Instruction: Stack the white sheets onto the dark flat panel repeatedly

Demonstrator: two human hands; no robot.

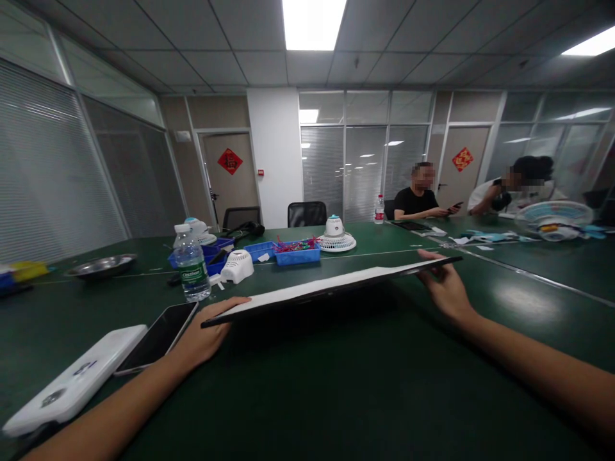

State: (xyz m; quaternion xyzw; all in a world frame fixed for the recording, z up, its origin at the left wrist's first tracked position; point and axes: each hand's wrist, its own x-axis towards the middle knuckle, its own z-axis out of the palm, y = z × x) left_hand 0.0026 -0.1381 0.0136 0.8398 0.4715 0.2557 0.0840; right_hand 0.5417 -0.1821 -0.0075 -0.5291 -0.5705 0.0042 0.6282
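Observation:
A thin black board with white paper on top (331, 285) is held up off the table, seen almost edge-on and tilted with its right end higher. My left hand (207, 336) is closed on its left end, the fingertips partly hidden by it. At the right end, my right hand (448, 291) grips the board between thumb and fingers. Beside my left forearm lie a phone with a dark screen (161, 336) and a white slab-shaped device (79, 378). Just beyond my left hand stands a clear water bottle (192, 269).
Across the green table (336, 397) are a white plastic housing (237, 266), blue trays of small parts (298, 257) and a white fan part (336, 237). A metal dish (103, 266) lies at left. Two people sit at the far right, near a fan guard (555, 221).

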